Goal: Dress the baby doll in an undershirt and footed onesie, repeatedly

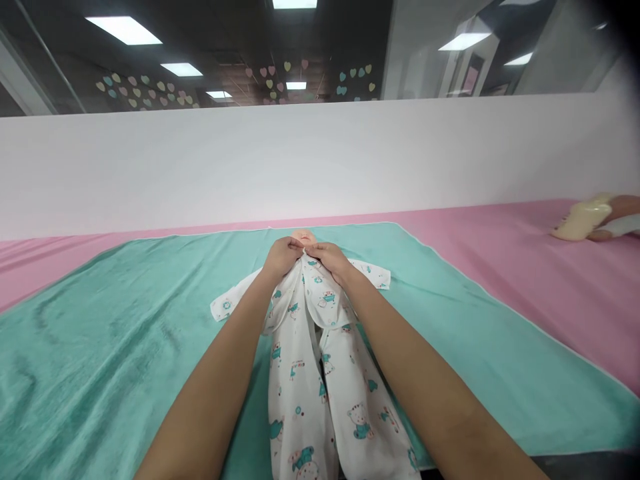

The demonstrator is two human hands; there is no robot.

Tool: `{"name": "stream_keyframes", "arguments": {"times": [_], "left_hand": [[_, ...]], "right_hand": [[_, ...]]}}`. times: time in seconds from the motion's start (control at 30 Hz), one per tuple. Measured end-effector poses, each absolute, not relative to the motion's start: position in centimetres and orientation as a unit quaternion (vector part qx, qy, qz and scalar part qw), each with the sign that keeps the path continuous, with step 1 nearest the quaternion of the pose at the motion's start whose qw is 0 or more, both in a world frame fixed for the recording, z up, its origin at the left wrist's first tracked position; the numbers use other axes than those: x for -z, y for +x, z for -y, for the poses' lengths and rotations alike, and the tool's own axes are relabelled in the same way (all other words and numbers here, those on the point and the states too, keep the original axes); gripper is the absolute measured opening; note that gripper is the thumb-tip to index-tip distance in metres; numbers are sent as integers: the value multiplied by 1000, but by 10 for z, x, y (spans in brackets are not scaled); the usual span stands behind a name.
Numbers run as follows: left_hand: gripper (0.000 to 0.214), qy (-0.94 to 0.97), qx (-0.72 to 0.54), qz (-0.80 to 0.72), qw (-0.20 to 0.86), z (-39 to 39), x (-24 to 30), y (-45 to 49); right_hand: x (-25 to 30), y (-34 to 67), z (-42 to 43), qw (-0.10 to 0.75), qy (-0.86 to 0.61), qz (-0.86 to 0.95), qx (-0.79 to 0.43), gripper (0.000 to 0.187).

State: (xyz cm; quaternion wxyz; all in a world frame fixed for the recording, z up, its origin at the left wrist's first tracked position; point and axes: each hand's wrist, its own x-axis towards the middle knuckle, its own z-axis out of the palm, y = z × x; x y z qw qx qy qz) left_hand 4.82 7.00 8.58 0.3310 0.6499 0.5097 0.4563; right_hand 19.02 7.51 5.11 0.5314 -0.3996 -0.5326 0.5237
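Teal towel (125, 347) spreads over the pink tabletop (525, 280), cushioning the doll (303, 236) lying face up in a white printed romper (305, 380). Our left hand (281, 257) and right hand (329, 259) meet below its chin, fingers closed, pinching the romper's collar edges together so the front flaps overlap.

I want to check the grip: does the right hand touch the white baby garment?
Touching. The head view shows the right hand pinching the white baby garment at its neckline.

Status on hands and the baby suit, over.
Left hand, right hand: both pinched on collar of white teal-printed baby suit. Suit on doll, flat on teal towel. Cream object far right, apart.
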Motion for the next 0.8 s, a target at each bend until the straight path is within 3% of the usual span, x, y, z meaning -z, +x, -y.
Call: {"name": "stream_keyframes", "arguments": {"times": [0.2, 0.33, 0.5, 0.67, 0.8], "left_hand": [[15, 667, -450, -509, 305, -67, -85, 47], [17, 686, -448, -524, 232, -51, -82, 49], [15, 697, -454, -534, 154, -24, -77, 41], [16, 739, -395, -509, 196, 2, -85, 26], [12, 770, -358, -477, 226, 9, -91, 19]], "right_hand": [[-47, 190, -74, 554, -421, 570, -437, 21], [-43, 194, -67, 556, -404, 627, -366, 19], [-52, 193, -38, 554, -495, 645, -182, 17], [-74, 187, -3, 404, -544, 729, -94, 32], [-84, 179, 9, 289, -586, 755, -59, 23]]}}
